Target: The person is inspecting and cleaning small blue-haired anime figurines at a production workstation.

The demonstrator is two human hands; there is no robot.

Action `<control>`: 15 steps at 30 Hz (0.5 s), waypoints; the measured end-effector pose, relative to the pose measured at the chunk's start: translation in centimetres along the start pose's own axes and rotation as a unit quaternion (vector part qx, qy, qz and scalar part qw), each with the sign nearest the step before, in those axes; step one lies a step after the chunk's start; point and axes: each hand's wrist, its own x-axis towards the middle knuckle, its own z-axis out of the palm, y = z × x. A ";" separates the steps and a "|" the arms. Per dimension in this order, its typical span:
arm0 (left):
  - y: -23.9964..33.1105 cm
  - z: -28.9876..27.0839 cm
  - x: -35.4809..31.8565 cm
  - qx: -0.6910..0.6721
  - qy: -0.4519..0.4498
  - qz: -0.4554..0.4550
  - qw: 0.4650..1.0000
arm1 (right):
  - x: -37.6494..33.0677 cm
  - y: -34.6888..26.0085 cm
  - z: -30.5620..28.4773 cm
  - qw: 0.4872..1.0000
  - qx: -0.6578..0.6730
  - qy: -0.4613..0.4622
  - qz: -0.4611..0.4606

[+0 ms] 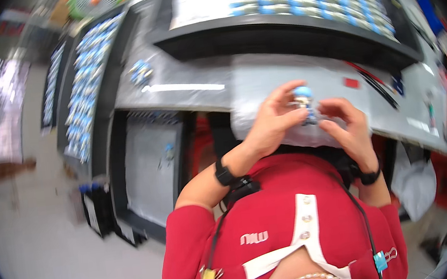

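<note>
Head view: I hold a small blue-topped figurine [302, 98] in my left hand [275, 119], thumb and fingers clamped on it, raised above the pale sheet [244, 109] on the worktable. My right hand [349, 123] is just beside its lower part, thumb and fingers curved; blur hides whether they touch it or close on anything, so I cannot tell. I judge it light, stiff, probably hard plastic, with a rounded blue head that could be slippery under a fingertip. Its narrow lower end looks like the part most easily bent or snapped, so I would pinch the sides just under the head, lightly, and merely steady the bottom.
</note>
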 end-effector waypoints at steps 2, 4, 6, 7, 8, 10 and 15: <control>0.5 -0.5 0.3 -0.086 -0.039 -0.025 0.995 | -0.5 0.2 -0.8 0.999 0.015 0.011 0.046; 1.4 -2.4 -0.8 -0.158 -0.046 -0.026 0.986 | -0.4 0.8 -0.5 0.999 0.030 0.012 0.036; 2.8 -4.7 -2.6 -0.175 -0.021 0.008 0.984 | -0.2 1.0 -0.7 0.998 0.039 0.012 0.039; 3.3 -6.0 -3.7 -0.193 -0.016 0.022 0.981 | 0.0 1.1 -0.7 0.998 0.041 0.013 0.038; 3.8 -7.5 -5.2 -0.163 0.021 0.045 0.985 | 0.1 1.2 -0.5 0.998 0.046 -0.001 0.033; 5.1 -10.6 -8.6 -0.089 0.114 0.077 0.986 | 0.5 1.4 -0.5 0.998 0.027 0.009 0.048; 4.8 -24.1 -17.4 0.230 0.453 0.063 0.859 | 1.3 1.9 -0.3 0.999 -0.002 0.005 0.042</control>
